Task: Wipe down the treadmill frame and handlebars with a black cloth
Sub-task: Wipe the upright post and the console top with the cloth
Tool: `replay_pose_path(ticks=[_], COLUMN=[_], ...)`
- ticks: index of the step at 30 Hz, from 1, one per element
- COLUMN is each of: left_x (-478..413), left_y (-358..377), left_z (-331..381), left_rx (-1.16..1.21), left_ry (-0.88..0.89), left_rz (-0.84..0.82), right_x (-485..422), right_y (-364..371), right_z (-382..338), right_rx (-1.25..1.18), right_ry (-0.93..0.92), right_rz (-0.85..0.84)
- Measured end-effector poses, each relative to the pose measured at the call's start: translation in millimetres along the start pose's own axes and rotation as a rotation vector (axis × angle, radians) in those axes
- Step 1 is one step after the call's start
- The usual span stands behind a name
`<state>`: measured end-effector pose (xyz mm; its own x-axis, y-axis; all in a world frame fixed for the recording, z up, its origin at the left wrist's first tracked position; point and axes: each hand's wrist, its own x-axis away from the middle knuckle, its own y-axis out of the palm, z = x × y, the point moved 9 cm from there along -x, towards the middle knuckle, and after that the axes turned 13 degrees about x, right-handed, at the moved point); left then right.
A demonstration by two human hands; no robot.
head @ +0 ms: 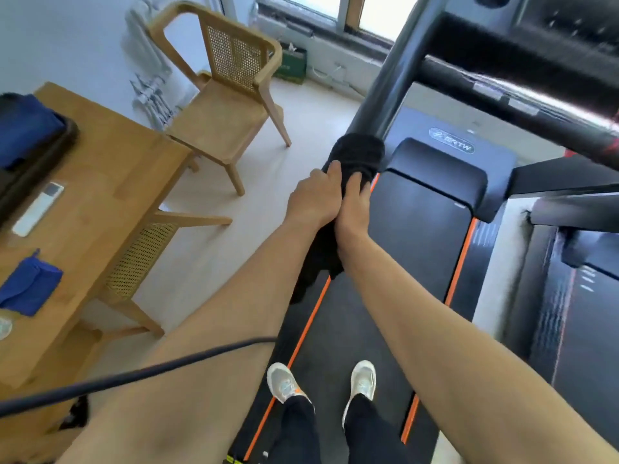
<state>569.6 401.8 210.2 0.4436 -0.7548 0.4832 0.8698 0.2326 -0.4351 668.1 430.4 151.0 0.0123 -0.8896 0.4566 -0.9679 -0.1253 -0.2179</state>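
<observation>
Looking down from head height, a person stands on a treadmill. Both hands grasp a black cloth (360,152) bunched around the smooth, round, dark upright (395,68) of the treadmill frame. The left hand (313,199) and right hand (355,209) sit side by side and touching. Their fingers (335,169) are curled over the soft, fuzzy fabric, and the fingertips are hidden in its folds. A loose tail of cloth hangs below the wrists.

Just beyond the fingers, to their right, an oval logo (452,142) on the grey motor cover reads roughly "ERTW"; its first characters are unclear. Below the fingers runs the matte black belt (351,323), edged with orange stripes, where two pale grey shoes (284,383) stand. Above and right of the fingers, a glossy black handlebar (495,82) is blurred and cut off by the edge.

Well left of the fingers stands a wooden worktop (110,182) with a folded blue cloth (28,286) and a white remote (38,209). A wooden chair (231,95) with a woven cane back stands beyond it.
</observation>
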Motion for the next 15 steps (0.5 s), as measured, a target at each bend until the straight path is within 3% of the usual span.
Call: replay_pose_path(ticks=[3, 8, 12, 15], left_x=[-18, 11, 20, -7], left_y=[9, 0, -3, 4], left_z=[24, -5, -14, 6], left_rx=[-0.081, -0.145, -0.109, -0.070], left_ry=[0.058, 0.020, -0.044, -0.077], left_rz=[0.036, 0.184, 0.135, 0.084], right_x=[-24, 13, 30, -10], right_y=[-5, 0, 9, 0], right_z=[-12, 20, 38, 3], right_rx=[-0.011, 0.025, 0.034, -0.018], right_ry=[0.038, 0.075, 0.101, 0.079], right_rz=[-0.032, -0.156, -0.305, -0.211])
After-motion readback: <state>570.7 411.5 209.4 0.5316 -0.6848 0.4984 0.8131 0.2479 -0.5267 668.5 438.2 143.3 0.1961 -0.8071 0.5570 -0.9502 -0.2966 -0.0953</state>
